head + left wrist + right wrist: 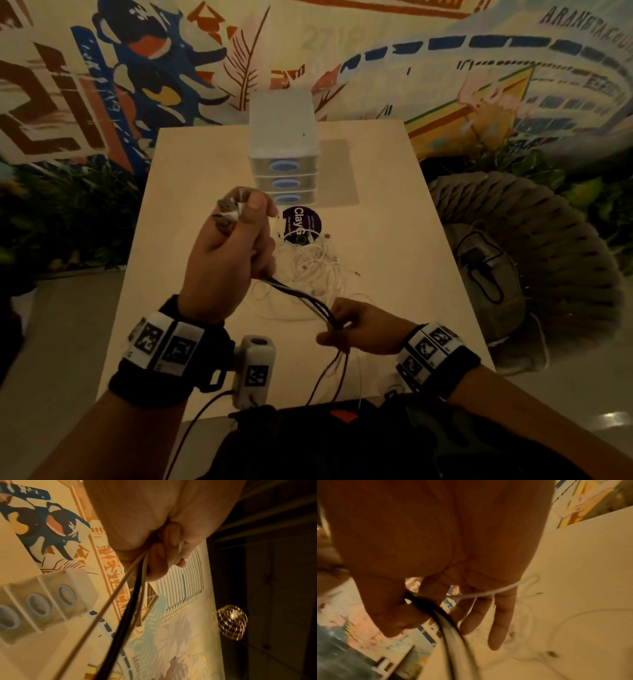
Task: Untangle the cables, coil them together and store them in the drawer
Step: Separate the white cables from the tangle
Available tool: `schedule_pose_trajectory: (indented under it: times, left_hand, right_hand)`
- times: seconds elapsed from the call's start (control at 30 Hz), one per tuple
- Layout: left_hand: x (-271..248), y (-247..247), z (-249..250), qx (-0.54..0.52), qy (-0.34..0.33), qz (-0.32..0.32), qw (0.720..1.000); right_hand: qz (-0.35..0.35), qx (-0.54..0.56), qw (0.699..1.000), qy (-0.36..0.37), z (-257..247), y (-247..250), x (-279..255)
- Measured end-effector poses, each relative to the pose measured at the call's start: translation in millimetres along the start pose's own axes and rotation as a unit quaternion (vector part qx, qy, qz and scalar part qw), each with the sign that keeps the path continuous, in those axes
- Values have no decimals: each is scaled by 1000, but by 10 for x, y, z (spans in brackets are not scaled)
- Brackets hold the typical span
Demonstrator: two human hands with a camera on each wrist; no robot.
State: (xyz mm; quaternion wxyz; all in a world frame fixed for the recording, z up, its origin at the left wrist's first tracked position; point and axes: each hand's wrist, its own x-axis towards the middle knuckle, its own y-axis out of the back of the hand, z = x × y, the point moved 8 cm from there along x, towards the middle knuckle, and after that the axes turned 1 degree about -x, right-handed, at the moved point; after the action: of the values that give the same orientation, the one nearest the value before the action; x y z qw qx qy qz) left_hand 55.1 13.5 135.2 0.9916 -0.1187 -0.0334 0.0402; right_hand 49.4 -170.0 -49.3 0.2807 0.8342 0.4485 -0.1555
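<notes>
My left hand (236, 219) is raised above the table, fist closed round a bundle of black and white cables (301, 298), with white plug ends (233, 210) sticking out by the thumb. The bundle (130, 601) runs taut down to my right hand (346, 329), which pinches it between thumb and forefinger (419, 605) near the table's front edge; its other fingers are loose. A tangle of thin white cables (311, 263) lies on the table between the hands. The white three-drawer unit (284, 150) stands at the table's far middle, all drawers closed.
A round dark sticker (301, 222) lies in front of the drawer unit on the pale table (394, 212). A grey ribbed pouf with a dark bag (507, 260) sits on the floor to the right. Cable tails (329, 377) hang off the front edge.
</notes>
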Motion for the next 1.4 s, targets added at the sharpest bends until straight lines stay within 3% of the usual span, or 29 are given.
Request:
schedule_pose_trajectory:
  times: [0.13, 0.27, 0.43, 0.5, 0.63, 0.7, 0.8, 0.9, 1.03, 1.1, 1.17, 1.27, 1.4]
  left_hand:
    - [19, 212, 152, -18, 6, 35, 999]
    - [18, 377, 250, -17, 13, 65, 998]
    - [-26, 353, 330, -13, -2, 68, 998]
    - [-34, 333, 340, -9, -3, 61, 998]
    - [-50, 362, 381, -18, -4, 64, 998]
    - [-49, 397, 390, -33, 4, 66, 997]
    - [-35, 455, 359, -46, 22, 72, 996]
    - [-13, 511, 266, -49, 38, 96, 993]
    - [-7, 553, 110, -60, 54, 110, 991]
    - [-24, 567, 37, -62, 66, 110, 990]
    - [-47, 576, -23, -63, 71, 111, 989]
    - [-88, 554, -108, -61, 78, 101, 990]
    - [-151, 493, -216, -62, 89, 84, 990]
  right_hand:
    - [-37, -60, 993, -99, 670, -271, -102]
    - [-54, -57, 988, -129, 1004, -520, -313]
    - [-13, -79, 978, -194, 1250, -522, -438]
    - [15, -88, 978, -190, 1269, -490, -454]
    - [10, -136, 980, -147, 1171, -497, -518]
    - [-21, -108, 989, -98, 1103, -625, -538]
    - [-109, -56, 989, -81, 1014, -951, -514]
    - [-152, -154, 974, -64, 878, -1087, -400]
    - [-101, -324, 939, -49, 794, -951, -237]
    - [-109, -330, 934, -84, 922, -910, -235]
    - [-89, -288, 948, -107, 959, -806, -231]
    - [49, -221, 971, -83, 750, -455, -105]
    - [168, -195, 965, -43, 455, -74, 274]
